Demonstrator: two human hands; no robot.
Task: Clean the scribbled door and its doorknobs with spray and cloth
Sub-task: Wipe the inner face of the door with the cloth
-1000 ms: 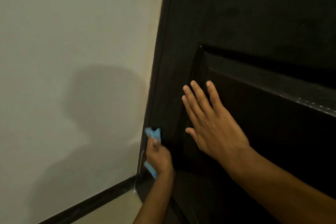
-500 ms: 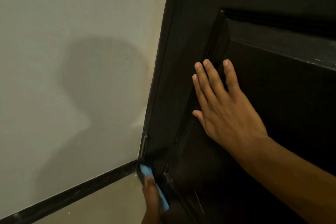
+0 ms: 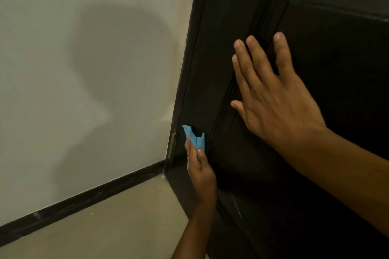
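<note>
Two hands on the door (image 3: 242, 27): my left hand (image 3: 202, 171) pinches the blue cloth (image 3: 194, 137) low at its hinge-side edge, the stile running upward; my right hand (image 3: 271, 99) presses flat, fingers spread, higher up.

You are inside a home, in a room corner: a dark panelled door (image 3: 242, 27) with a brass hinge (image 3: 173, 145) meets a plain pale painted wall (image 3: 73, 69), with a dark skirting board (image 3: 84, 197) above a beige floor (image 3: 115, 227).
</note>
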